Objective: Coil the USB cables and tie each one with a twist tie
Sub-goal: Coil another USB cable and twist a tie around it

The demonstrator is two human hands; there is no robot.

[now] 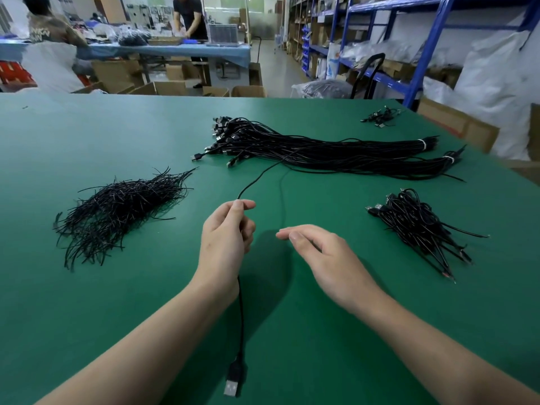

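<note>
My left hand (226,229) grips a black USB cable (257,178) between thumb and curled fingers. Its USB plug (233,385) hangs below my wrist near the table's front edge, and the far part runs up to a long bundle of straight USB cables (321,150). A second strand of cable drops toward my right hand (318,252), which hovers beside the left with relaxed fingers and holds nothing. A heap of black twist ties (117,209) lies to the left. A pile of coiled, tied cables (418,223) lies to the right.
The green table (87,287) fills the view. A few loose cables (380,116) lie at the far right corner. Beyond the table stand cardboard boxes (163,88), blue shelving (420,54), white sacks, and two people at a blue workbench (163,49).
</note>
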